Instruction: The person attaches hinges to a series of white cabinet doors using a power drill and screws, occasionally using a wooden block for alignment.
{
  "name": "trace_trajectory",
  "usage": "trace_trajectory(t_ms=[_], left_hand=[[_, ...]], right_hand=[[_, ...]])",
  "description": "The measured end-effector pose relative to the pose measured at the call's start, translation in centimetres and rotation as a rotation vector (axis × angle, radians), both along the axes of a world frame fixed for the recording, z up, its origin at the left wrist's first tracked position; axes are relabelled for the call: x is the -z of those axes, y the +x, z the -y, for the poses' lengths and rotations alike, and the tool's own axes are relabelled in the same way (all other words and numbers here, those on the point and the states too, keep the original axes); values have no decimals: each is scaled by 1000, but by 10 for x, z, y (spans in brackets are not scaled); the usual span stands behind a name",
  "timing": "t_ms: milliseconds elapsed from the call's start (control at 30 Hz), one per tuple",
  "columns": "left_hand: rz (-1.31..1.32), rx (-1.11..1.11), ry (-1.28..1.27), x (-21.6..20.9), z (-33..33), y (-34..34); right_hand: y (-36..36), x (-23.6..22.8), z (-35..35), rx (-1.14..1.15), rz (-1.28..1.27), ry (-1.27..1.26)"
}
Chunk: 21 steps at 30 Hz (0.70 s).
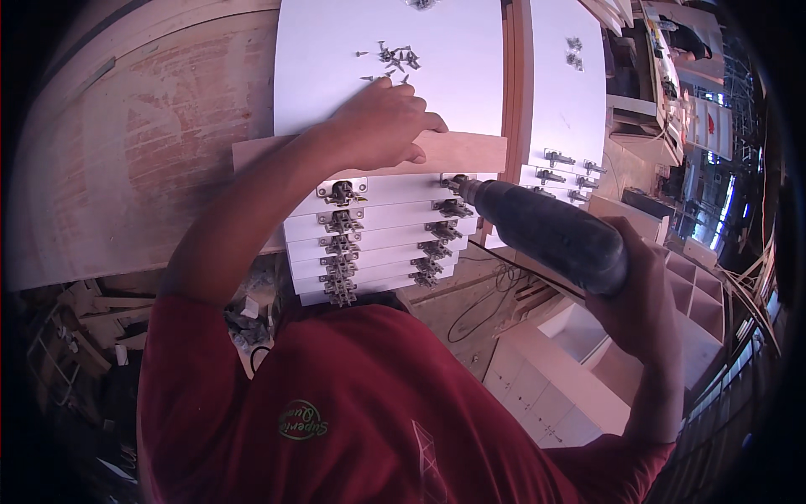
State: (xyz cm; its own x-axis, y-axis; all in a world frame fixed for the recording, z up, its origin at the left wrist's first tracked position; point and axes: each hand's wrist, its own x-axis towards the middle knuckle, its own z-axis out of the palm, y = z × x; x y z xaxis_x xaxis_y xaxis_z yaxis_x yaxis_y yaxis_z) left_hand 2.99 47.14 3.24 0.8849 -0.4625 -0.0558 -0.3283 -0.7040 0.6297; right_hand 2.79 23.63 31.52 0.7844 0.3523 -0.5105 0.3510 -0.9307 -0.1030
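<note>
In my right hand [634,286] is a dark cordless drill [554,235], its chuck angled up and left. The drill's tip meets a metal cabinet hinge [454,183] at the near right edge of the top white panel [336,50]. My left hand [382,126] grips a pale wooden strip [470,153] lying across that panel, thumb on the strip and fingers over its far edge. Just beyond the fingers lies a loose pile of screws [399,57]. A second hinge [342,193] sits at the panel's left, below my forearm.
Under the top panel, more white panels [386,252] are stacked in steps, each with hinges. Right of them stands another white panel stack [558,101] with hinges and small hardware. A wooden board [168,126] spans the left. Open cabinet boxes [579,336] and a cable [470,307] lie lower right.
</note>
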Motion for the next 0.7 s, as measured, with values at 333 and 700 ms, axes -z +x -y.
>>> trace_trajectory(t_ms=[333, 700], left_hand=[[35, 9, -11, -1, 3, 1], [-1, 35, -1, -1, -3, 3]], right_hand=[[-6, 0, -3, -56, 28, -53], [-3, 4, -9, -188, 48, -85]])
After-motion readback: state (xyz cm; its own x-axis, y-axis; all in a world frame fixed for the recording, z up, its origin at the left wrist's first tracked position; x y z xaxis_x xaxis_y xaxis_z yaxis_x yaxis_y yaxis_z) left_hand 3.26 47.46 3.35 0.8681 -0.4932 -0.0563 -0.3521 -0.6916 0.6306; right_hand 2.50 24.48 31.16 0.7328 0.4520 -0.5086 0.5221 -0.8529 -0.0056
